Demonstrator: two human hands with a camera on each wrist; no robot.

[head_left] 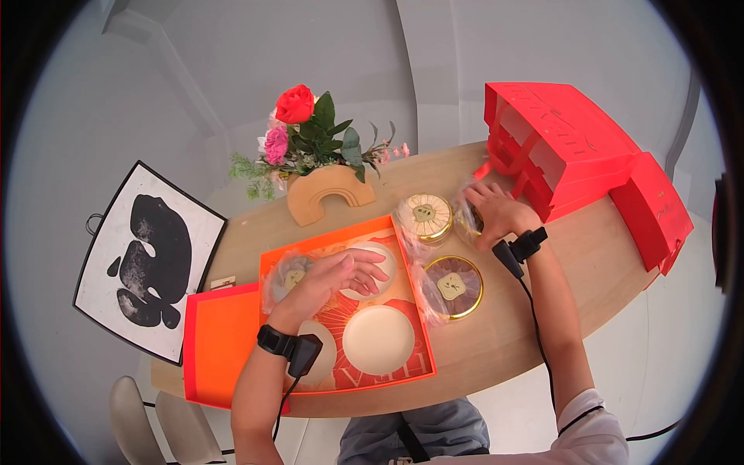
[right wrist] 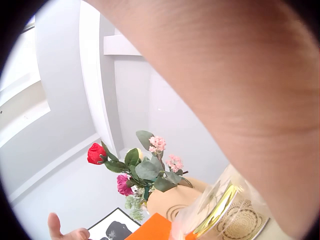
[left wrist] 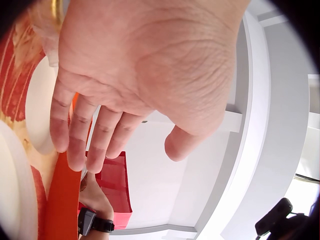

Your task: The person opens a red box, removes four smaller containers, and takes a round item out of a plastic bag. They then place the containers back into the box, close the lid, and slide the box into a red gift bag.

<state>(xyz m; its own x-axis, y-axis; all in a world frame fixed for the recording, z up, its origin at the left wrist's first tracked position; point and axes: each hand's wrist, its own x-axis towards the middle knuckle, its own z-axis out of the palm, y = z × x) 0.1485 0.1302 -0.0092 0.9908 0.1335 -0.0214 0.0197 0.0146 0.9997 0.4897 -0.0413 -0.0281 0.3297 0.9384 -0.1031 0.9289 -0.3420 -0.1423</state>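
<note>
My left hand point(head_left: 339, 277) hovers over the orange box point(head_left: 432, 341), fingers extended and holding nothing; the left wrist view shows its bare palm point(left wrist: 145, 65). Part of a plastic-wrapped tin point(head_left: 294, 280) shows beside that wrist, in the box's upper left recess. With fingers bent over its top, my right hand point(head_left: 502, 212) grips another wrapped tin point(head_left: 468, 225), mostly hidden beneath it. Left of that hand stands a gold-rimmed tin with a pleated top point(head_left: 425, 214); nearer me lies a purple-topped tin point(head_left: 451, 287). A patterned, gold-edged tin point(right wrist: 240, 220) shows below the right hand point(right wrist: 235, 90).
At the back right stands a red carrier box point(head_left: 577, 139) with an open flap. Flowers in a wooden arch vase point(head_left: 310, 194) are behind the orange box. A black-and-white picture point(head_left: 155, 260) leans at left, beside an orange lid point(head_left: 221, 341).
</note>
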